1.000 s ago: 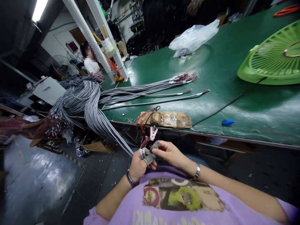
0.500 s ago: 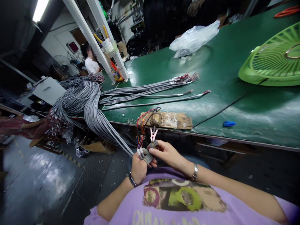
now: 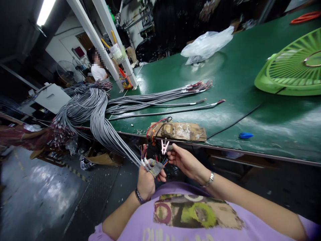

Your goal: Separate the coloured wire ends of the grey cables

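My left hand (image 3: 146, 182) is closed around the ends of several grey cables (image 3: 125, 149), whose coloured wires (image 3: 143, 151) stick up above the fist. A worn grey wrap (image 3: 156, 169) covers its thumb area, and more thin wires (image 3: 162, 160) fan out beyond it. Close by on the right is my right hand (image 3: 184, 162), fingers curved and parted, a dark cover on one fingertip. No held object shows in it. Just above those fingertips, a pink clothespin (image 3: 165, 147) sits at the front of a wooden board (image 3: 187, 131).
More grey cables (image 3: 150, 100) lie on the green table (image 3: 240, 73) and hang over its edge. A green fan (image 3: 293, 67), a plastic bag (image 3: 207, 45) and a blue object (image 3: 245, 135) rest there. Another person (image 3: 98, 71) is behind the white posts.
My right hand has drawn up and away from the left, parting from the wrapped bundle. Coloured wires now show fanned out between the hands. The left hand keeps its hold on the cables.
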`<action>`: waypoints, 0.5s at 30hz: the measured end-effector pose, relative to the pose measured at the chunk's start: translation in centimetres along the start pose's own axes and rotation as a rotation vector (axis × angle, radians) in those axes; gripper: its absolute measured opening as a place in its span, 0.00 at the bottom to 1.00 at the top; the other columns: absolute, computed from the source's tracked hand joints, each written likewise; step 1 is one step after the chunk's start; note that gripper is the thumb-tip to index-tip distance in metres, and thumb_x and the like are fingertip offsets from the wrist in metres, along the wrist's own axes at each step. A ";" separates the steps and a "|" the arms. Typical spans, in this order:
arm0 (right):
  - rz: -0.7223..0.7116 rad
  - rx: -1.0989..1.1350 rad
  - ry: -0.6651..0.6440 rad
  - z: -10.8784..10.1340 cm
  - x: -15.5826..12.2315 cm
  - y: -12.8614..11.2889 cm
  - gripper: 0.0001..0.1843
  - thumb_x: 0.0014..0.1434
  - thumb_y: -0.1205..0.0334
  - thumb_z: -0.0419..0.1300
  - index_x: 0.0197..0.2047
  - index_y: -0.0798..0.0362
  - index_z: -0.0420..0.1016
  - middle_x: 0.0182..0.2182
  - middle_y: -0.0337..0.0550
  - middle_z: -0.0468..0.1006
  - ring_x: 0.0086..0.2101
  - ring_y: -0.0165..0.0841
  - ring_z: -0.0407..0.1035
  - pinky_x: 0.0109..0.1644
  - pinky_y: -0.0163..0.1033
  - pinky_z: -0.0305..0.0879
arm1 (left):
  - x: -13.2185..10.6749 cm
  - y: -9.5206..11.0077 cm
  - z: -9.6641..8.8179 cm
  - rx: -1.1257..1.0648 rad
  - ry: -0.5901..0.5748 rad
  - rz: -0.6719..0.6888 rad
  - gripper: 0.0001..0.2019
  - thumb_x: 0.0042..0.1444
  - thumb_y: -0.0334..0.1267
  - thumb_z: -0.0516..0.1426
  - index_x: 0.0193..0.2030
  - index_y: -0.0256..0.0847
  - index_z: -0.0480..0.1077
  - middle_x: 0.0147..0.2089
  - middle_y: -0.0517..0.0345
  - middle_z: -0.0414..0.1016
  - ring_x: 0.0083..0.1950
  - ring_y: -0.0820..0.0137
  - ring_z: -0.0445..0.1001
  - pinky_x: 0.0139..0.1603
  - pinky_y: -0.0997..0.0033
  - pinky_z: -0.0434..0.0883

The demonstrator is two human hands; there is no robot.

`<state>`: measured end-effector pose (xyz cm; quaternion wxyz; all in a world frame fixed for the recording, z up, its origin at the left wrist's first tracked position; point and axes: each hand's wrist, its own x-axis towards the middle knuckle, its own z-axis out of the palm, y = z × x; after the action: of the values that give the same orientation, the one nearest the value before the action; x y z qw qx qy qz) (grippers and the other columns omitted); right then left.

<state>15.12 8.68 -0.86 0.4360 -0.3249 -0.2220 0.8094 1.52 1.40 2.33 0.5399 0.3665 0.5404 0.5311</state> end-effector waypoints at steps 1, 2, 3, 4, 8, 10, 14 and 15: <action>0.019 0.002 -0.047 0.1 0.2 -0.1 0.18 0.51 0.46 0.61 0.30 0.55 0.74 0.26 0.40 0.73 0.24 0.27 0.63 0.30 0.34 0.62 | 0.1 0.3 0.1 -0.014 -0.005 -0.006 0.12 0.46 0.43 0.62 0.24 0.36 0.68 0.18 0.60 0.72 0.15 0.77 0.67 0.16 0.80 0.59; 0.027 0.002 -0.097 0.3 0.4 -0.2 0.20 0.52 0.44 0.60 0.32 0.55 0.75 0.27 0.41 0.74 0.25 0.27 0.64 0.30 0.34 0.62 | 0.2 0.6 0.3 -0.023 -0.013 -0.014 0.13 0.45 0.43 0.62 0.24 0.36 0.67 0.18 0.60 0.72 0.15 0.77 0.67 0.16 0.80 0.59; 0.021 0.002 -0.143 0.6 0.7 -0.2 0.22 0.52 0.43 0.60 0.33 0.56 0.76 0.27 0.42 0.74 0.26 0.27 0.64 0.30 0.34 0.62 | 0.3 0.8 0.4 -0.028 -0.022 -0.022 0.13 0.45 0.43 0.62 0.24 0.36 0.67 0.18 0.60 0.72 0.15 0.77 0.67 0.16 0.80 0.59; 0.007 0.007 -0.180 0.8 0.9 -0.2 0.22 0.52 0.43 0.60 0.34 0.56 0.76 0.26 0.41 0.74 0.25 0.27 0.64 0.30 0.34 0.62 | 0.4 1.0 0.6 -0.031 -0.030 -0.030 0.13 0.45 0.43 0.63 0.24 0.36 0.67 0.18 0.60 0.72 0.15 0.77 0.67 0.16 0.80 0.58; 0.008 0.058 -0.250 1.6 1.4 -0.2 0.23 0.51 0.44 0.62 0.40 0.56 0.77 0.25 0.41 0.75 0.24 0.28 0.65 0.28 0.33 0.61 | 1.0 1.1 0.9 -0.035 -0.042 -0.049 0.13 0.45 0.43 0.62 0.23 0.36 0.66 0.17 0.60 0.71 0.14 0.78 0.67 0.15 0.81 0.57; 0.041 0.100 -0.258 1.7 1.5 -0.2 0.24 0.50 0.44 0.63 0.40 0.56 0.77 0.24 0.41 0.75 0.25 0.29 0.66 0.28 0.34 0.62 | 1.2 0.9 0.8 -0.026 -0.054 -0.055 0.12 0.46 0.42 0.61 0.24 0.35 0.66 0.17 0.60 0.71 0.14 0.78 0.67 0.15 0.82 0.57; 0.051 0.171 -0.204 1.8 1.7 -0.2 0.18 0.50 0.48 0.64 0.35 0.54 0.78 0.23 0.40 0.75 0.24 0.28 0.66 0.29 0.35 0.63 | 1.4 0.5 0.7 -0.010 -0.067 -0.064 0.11 0.47 0.40 0.61 0.24 0.36 0.66 0.17 0.60 0.71 0.14 0.77 0.67 0.15 0.82 0.57; 0.043 0.181 -0.184 1.8 1.7 -0.1 0.16 0.50 0.49 0.64 0.34 0.54 0.78 0.23 0.39 0.75 0.24 0.28 0.66 0.29 0.34 0.63 | 1.4 0.4 0.7 -0.008 -0.065 -0.065 0.10 0.46 0.40 0.60 0.24 0.36 0.66 0.16 0.60 0.71 0.14 0.77 0.67 0.15 0.82 0.57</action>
<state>13.15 10.05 -0.09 0.4238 -0.2130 -0.1800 0.8618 1.88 2.97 2.53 0.5757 0.3636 0.5322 0.5031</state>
